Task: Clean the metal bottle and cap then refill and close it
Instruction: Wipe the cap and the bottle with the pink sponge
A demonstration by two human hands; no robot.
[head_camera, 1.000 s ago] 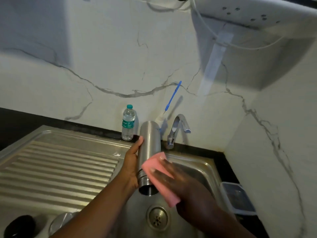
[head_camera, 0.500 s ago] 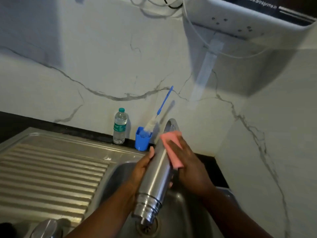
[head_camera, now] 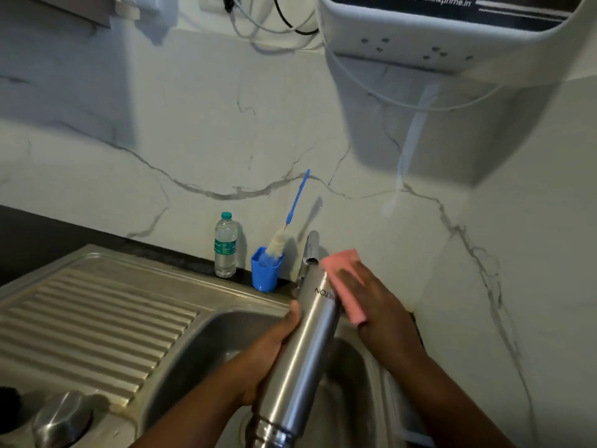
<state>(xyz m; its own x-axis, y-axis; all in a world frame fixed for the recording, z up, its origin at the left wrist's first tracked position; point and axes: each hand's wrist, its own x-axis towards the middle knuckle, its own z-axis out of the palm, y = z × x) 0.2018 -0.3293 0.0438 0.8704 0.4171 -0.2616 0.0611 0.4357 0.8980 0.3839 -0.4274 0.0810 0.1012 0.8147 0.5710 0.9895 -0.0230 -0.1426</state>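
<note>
The metal bottle (head_camera: 303, 357) is held over the sink basin (head_camera: 206, 347), tilted with its mouth toward me and its base pointing at the tap (head_camera: 310, 250). My left hand (head_camera: 268, 354) grips the bottle's middle from the left. My right hand (head_camera: 371, 305) presses a pink sponge (head_camera: 342, 273) against the upper right side of the bottle near its base. A metal cap (head_camera: 61, 421) lies on the sink ledge at the lower left.
A ribbed steel drainboard (head_camera: 97, 321) spreads to the left. Against the marble wall stand a small plastic water bottle (head_camera: 225, 245) and a blue cup (head_camera: 265, 270) holding a bottle brush (head_camera: 284, 234). A water purifier (head_camera: 452, 30) hangs above right, with cables dangling.
The bottle has tilted further, its base swinging up toward the tap. My right hand slid the pink sponge from near the mouth up to the base end.
</note>
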